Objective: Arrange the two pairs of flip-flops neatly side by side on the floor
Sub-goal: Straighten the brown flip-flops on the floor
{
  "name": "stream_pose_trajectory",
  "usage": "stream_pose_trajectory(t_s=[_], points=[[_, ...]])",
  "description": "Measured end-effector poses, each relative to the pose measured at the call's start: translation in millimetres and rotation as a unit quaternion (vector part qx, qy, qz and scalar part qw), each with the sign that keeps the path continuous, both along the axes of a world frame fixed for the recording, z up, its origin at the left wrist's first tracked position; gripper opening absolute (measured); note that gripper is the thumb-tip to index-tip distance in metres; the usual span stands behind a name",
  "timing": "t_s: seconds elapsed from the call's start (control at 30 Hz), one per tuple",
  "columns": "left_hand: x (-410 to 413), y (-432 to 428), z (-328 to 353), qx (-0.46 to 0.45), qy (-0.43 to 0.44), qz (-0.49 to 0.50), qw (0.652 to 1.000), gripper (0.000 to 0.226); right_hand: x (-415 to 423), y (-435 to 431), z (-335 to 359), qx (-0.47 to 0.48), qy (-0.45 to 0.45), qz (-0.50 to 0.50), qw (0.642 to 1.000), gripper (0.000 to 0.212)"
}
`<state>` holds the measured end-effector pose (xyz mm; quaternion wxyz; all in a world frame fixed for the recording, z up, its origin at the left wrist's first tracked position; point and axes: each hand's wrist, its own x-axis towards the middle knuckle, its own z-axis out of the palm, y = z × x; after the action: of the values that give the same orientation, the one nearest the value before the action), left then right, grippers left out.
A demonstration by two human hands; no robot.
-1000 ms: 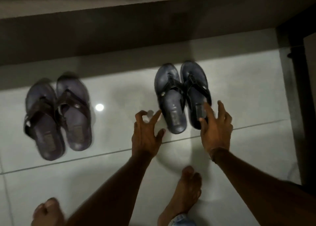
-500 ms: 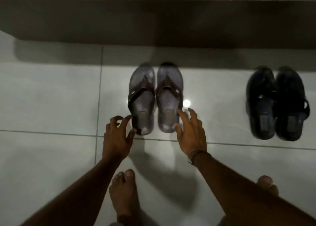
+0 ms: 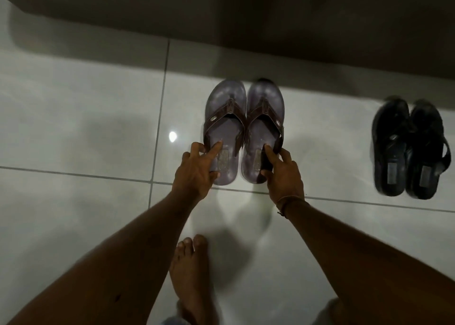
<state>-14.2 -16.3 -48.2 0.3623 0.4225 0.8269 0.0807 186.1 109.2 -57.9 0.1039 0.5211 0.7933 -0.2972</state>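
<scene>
Brown-strapped flip-flops (image 3: 243,125) blurred — heels hidden under both hands (image 3: 194,174).

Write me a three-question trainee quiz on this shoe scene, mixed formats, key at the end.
1. True or false: the left hand and right hand each touch one brown-strapped flip-flop.
2. Where does the black pair lie? A) right of the brown-strapped pair, apart from it B) stacked on it C) left of it
3. Fill in: one bare ____ shows on the tiled floor between the arms.

Key: 1 true; 2 A; 3 foot.
</scene>
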Motion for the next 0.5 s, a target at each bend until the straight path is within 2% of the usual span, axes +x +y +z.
stream_pose_trajectory(t_s=[0.5], points=[[1.5,-14.0,5.2,0.002,-0.037,0.04,0.999,0.077,4.6,-12.1,-2.8,-0.012,0.007,0.018,1.0,0.066]])
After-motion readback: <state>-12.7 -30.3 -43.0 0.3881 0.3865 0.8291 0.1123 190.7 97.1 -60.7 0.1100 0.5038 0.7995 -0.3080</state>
